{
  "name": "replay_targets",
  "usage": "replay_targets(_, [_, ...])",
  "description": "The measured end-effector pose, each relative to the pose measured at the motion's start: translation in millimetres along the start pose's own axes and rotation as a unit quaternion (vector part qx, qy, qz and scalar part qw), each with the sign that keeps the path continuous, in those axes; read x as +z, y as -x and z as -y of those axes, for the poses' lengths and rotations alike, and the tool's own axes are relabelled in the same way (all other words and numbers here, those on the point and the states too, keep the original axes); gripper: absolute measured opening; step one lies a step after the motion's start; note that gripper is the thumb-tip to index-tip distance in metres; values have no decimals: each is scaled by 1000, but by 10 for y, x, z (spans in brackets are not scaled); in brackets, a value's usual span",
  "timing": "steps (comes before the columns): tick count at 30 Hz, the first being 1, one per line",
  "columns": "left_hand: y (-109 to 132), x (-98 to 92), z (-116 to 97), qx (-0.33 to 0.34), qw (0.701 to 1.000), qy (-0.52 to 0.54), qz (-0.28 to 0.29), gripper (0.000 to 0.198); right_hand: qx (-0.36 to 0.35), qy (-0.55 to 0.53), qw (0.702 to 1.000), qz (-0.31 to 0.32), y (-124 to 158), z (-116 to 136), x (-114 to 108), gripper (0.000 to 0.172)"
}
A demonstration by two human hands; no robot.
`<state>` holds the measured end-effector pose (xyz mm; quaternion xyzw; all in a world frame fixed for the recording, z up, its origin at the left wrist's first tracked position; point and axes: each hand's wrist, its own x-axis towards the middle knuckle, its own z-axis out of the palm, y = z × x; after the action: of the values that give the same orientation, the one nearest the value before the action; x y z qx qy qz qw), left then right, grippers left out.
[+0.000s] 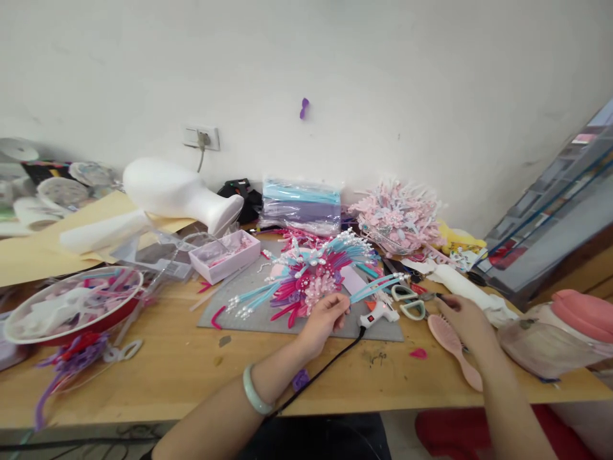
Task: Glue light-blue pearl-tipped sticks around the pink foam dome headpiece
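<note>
My left hand (324,321) pinches blue stick-like strands (378,285) that belong to a pink, blue and pearl-beaded hair ornament (309,276) lying on a grey mat (253,313). A pale green bangle sits on that wrist. My right hand (463,318) rests on the table by the scissors (410,301), its fingers closed round a small dark tool whose tip points at them. A white glue gun (379,313) lies between the hands, its black cord running back toward me. A pink hairbrush (453,348) lies just under my right hand.
A white foam head (177,191) lies on its side at the back left beside a pink box (225,255). A red bowl with craft pieces (71,306) stands left. Packed blue and purple strips (301,204) and pink flowers (400,214) sit by the wall. A pink-lidded container (582,316) is at right.
</note>
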<state>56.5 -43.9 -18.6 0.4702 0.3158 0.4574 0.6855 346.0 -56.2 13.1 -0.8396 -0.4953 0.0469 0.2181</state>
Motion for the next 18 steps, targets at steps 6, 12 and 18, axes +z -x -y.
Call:
replay_targets(6, [-15, 16, 21, 4, 998, -46, 33, 32, -128, -352, 898, 232, 731, 830, 338, 32])
replay_targets(12, [-26, 6, 27, 76, 975, -199, 62, 21, -99, -481, 829, 268, 817, 1034, 537, 32])
replay_targets(18, [-5, 0, -3, 89, 936, -337, 43, 18, -86, -422, 857, 282, 813, 967, 537, 23])
